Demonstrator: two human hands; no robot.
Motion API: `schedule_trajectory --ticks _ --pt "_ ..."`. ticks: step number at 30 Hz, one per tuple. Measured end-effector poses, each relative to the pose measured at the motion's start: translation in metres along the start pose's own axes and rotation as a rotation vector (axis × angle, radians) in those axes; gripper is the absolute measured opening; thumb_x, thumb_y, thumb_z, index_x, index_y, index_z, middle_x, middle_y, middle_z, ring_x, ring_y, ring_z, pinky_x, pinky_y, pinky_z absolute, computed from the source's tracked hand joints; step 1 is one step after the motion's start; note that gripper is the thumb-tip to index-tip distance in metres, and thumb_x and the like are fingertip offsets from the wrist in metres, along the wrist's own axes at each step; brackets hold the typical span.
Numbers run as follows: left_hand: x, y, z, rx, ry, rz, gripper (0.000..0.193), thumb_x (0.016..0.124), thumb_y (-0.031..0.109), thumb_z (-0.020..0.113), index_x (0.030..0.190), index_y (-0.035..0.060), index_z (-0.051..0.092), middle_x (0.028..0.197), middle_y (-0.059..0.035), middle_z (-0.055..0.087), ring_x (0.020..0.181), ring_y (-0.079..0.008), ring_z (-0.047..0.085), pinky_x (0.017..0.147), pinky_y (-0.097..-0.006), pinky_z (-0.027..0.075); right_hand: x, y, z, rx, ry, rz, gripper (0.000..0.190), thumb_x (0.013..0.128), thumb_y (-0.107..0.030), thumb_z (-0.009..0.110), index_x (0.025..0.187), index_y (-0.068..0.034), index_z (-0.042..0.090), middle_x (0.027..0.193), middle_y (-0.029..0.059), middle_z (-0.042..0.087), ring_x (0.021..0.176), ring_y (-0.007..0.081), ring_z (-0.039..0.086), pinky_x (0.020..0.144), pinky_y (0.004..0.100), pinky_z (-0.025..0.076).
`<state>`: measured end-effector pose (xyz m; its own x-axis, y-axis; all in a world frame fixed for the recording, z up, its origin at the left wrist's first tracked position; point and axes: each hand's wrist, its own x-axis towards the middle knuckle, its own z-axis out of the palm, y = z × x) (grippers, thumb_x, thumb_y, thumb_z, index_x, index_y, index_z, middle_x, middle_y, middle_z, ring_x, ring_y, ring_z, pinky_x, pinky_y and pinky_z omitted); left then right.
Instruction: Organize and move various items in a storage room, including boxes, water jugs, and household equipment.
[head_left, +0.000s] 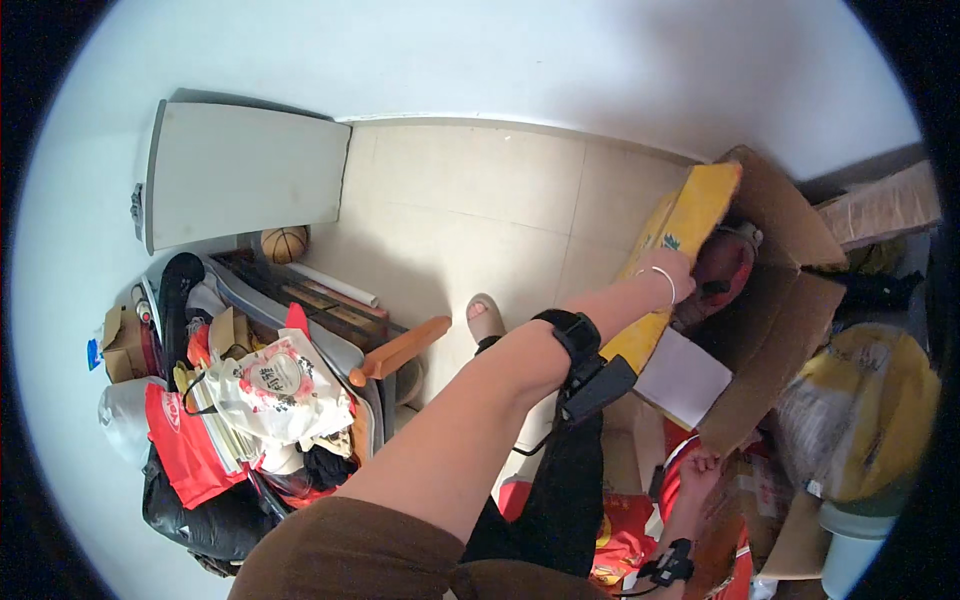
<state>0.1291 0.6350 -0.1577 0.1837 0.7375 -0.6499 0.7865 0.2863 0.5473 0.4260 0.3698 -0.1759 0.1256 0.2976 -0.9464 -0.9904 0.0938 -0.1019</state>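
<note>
A large open cardboard carton (772, 352) with yellow printed outer sides stands tilted at the right. My left hand (666, 268), with a bangle at its wrist, is closed over the carton's yellow flap (701, 206); its fingertips are hidden beyond the edge. Inside the carton lies a dark red, rounded object (724, 262) with a grey fitting, too shadowed to name. A pale, flat panel (684, 375) shows at the opening's near side. Lower right, my right hand (699, 471) has its fingers curled at the carton's near lower corner. Black straps cross both arms.
A basketball (285, 244) lies by a grey cabinet (247, 172). Bags, including a floral white one (281, 382), are heaped at left beside an orange-brown wooden piece (405, 349). A yellow wrapped bundle (862, 412) sits above a pale bucket (859, 540). My foot (484, 319) stands on tiles.
</note>
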Motion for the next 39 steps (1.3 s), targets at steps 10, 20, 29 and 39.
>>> schedule_trajectory --ticks 10,20,29,39 --pt "-0.096 -0.063 0.084 -0.447 0.054 0.221 0.076 0.072 0.024 0.057 0.132 0.0033 0.016 0.13 -0.0294 0.023 0.119 -0.0399 0.03 0.099 -0.0369 0.028 -0.052 0.051 0.006 -0.435 0.052 -0.058 0.055 0.084 -0.055 0.031 0.11 -0.01 0.049 0.099 0.0103 0.057 0.086 0.023 0.055 0.076 0.0344 0.046" --pt "-0.481 -0.286 -0.005 -0.767 -0.109 -0.486 0.083 0.066 0.065 0.055 0.117 0.0005 0.042 0.108 -0.0172 0.05 0.101 -0.0253 0.049 0.082 -0.0433 0.04 -0.233 0.204 0.017 -2.323 -0.112 0.652 0.037 0.08 -0.042 0.054 0.105 -0.014 0.051 0.085 0.0054 0.056 0.076 0.0166 0.053 0.061 0.0314 0.046" --pt "-0.605 -0.357 0.189 -1.24 1.019 -1.326 0.024 0.071 0.025 0.056 0.089 0.0103 0.063 0.074 -0.0101 0.063 0.068 -0.0208 0.062 0.068 -0.031 0.048 -0.203 0.322 0.162 -2.652 -0.35 0.218 0.032 0.081 -0.025 0.053 0.108 -0.008 0.051 0.093 0.0033 0.056 0.084 0.0156 0.053 0.066 0.0309 0.041" --pt "-0.619 -0.146 0.296 -2.024 1.186 -1.491 0.035 0.068 0.021 0.057 0.098 0.0029 0.061 0.082 -0.0123 0.063 0.065 -0.0192 0.06 0.061 -0.03 0.049 -0.098 0.413 0.299 -3.048 -0.705 0.108 0.035 0.081 -0.024 0.053 0.109 -0.003 0.048 0.088 0.0094 0.053 0.071 0.0201 0.052 0.059 0.0349 0.046"
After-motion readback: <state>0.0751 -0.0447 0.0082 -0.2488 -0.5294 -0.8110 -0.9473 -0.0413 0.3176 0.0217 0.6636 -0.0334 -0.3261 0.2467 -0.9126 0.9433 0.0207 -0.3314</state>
